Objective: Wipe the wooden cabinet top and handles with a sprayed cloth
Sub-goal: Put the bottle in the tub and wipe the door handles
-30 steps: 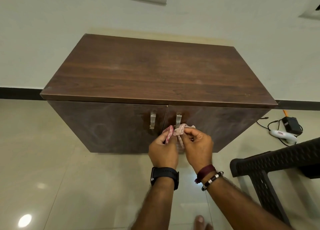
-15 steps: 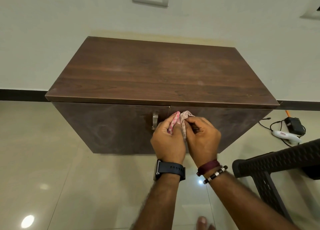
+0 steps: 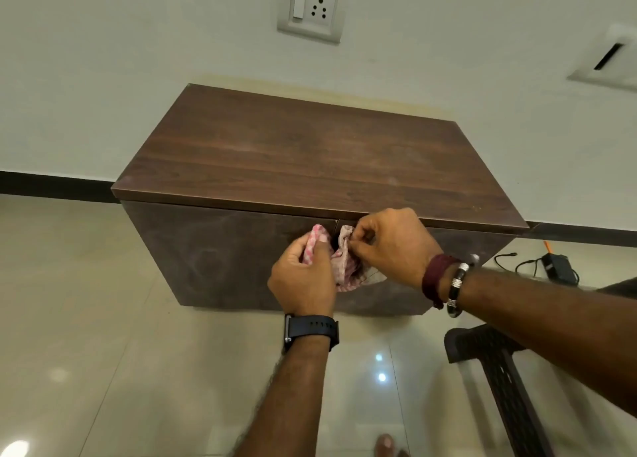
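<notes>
Here your two hands meet in front of the wooden cabinet [image 3: 310,167], just under the front lip of its top, right where the two doors join. Your left hand [image 3: 303,277] is closed around one end of the pink-and-white cloth [image 3: 341,267], thumb pressing the fabric against the curled fingers. Your right hand [image 3: 393,246] pinches the other end between thumb and fingertips, its knuckles touching or almost touching the edge of the top. The cloth is bunched between the two hands, with a loose fold hanging below your right hand against the door front. The handles are hidden behind your hands and the cloth, so you cannot tell whether the cloth is on one. The cabinet top beyond your hands is bare. A dark watch [image 3: 310,330] sits on your left wrist, a maroon thread and a beaded bracelet [image 3: 456,289] on your right. To the right of your right forearm stands a dark plastic chair [image 3: 496,363], and farther right a black adapter [image 3: 558,267] with its cable lies on the floor
</notes>
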